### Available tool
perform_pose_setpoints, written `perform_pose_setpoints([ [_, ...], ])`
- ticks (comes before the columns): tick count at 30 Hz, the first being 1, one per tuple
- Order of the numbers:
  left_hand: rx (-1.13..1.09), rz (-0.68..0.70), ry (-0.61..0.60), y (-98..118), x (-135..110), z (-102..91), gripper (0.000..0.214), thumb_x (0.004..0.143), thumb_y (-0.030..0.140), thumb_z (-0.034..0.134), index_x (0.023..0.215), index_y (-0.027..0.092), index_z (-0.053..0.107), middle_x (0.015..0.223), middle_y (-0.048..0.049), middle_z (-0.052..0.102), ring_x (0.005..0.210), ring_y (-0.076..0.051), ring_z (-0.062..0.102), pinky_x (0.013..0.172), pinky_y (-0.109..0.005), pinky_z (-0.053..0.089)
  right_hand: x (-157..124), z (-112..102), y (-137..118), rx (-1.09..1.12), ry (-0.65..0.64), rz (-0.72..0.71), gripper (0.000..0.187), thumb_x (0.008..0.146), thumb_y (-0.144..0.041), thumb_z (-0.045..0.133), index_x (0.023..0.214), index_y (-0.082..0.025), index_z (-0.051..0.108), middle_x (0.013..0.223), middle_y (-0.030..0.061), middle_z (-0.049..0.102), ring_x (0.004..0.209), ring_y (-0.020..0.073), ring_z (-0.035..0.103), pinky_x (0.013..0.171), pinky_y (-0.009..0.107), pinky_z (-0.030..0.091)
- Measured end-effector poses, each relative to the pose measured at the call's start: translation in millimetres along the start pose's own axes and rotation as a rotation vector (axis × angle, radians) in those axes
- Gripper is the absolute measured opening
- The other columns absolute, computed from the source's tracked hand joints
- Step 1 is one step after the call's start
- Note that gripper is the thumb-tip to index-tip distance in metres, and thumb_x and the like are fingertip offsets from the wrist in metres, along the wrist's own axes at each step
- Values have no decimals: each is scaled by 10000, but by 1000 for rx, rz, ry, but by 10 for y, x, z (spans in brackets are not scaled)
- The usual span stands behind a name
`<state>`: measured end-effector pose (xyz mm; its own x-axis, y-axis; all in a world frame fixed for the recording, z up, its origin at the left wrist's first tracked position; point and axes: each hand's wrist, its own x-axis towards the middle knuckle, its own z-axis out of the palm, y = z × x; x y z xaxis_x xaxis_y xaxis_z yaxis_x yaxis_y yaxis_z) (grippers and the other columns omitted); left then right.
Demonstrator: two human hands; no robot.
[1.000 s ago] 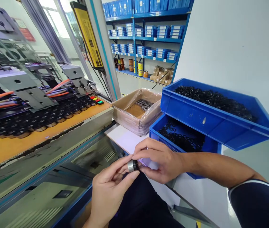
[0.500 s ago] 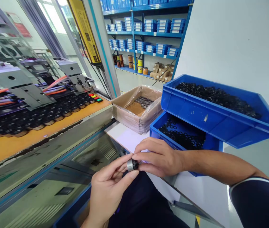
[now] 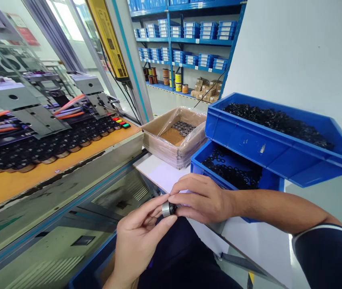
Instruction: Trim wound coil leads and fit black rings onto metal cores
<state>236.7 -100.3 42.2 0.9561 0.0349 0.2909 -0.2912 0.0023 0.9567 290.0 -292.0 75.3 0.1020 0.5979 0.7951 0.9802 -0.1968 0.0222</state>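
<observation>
In front of my lap, my left hand (image 3: pixel 142 230) pinches a small grey metal stator core (image 3: pixel 166 209) between thumb and fingers. A black plastic end piece (image 3: pixel 172 208) sits against the core's right-hand side. My right hand (image 3: pixel 202 199) closes on that black piece from the right, its fingertips meeting those of my left hand over the top. The fingers partly hide both parts, so I cannot tell how fully they are seated together.
A plastic-lined carton (image 3: pixel 161 146) of metal cores stands ahead. Beside it, a blue bin (image 3: pixel 199 162) of black rings sits beneath another blue bin (image 3: pixel 249 142) of black parts. At left, a machine bench (image 3: pixel 119 138) carries rows of black-topped cores and coloured buttons.
Both hands keep their grip on the core and black piece in nearly the same place. The view has shifted very slightly.
</observation>
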Motion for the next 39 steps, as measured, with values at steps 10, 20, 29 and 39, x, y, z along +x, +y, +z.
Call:
perform_pose_setpoints([
  [10, -25, 25, -16, -3, -6, -12, 415, 656, 72, 819, 1015, 277, 789, 853, 11, 813, 744, -152, 773, 716, -146, 605, -5, 14, 7, -27, -1, -24, 121, 962, -164, 556, 1044, -83, 594, 952, 126, 675, 906, 167, 645, 806, 313, 582],
  [20, 5, 4, -2, -16, -9, -21, 366, 654, 117, 825, 999, 236, 796, 862, -20, 813, 724, -176, 772, 702, -187, 624, -11, 14, 25, -80, -3, -58, 159, 975, -213, 558, 1044, -73, 591, 954, 125, 676, 925, 173, 643, 807, 317, 586],
  [29, -9, -27, 9, -36, -2, 1, 349, 645, 158, 834, 988, 212, 800, 845, -42, 811, 718, -197, 774, 719, -234, 637, 0, -4, 9, -71, -13, -61, 152, 951, -182, 592, 1046, -65, 611, 950, 119, 662, 913, 173, 644, 816, 314, 584],
  [39, -58, -31, -33, -21, 4, -20, 364, 657, 123, 827, 999, 243, 798, 861, -31, 811, 716, -187, 776, 699, -199, 627, -22, 17, 29, -86, -3, -83, 159, 932, -175, 621, 1026, -47, 632, 929, 111, 671, 898, 177, 636, 812, 314, 596],
])
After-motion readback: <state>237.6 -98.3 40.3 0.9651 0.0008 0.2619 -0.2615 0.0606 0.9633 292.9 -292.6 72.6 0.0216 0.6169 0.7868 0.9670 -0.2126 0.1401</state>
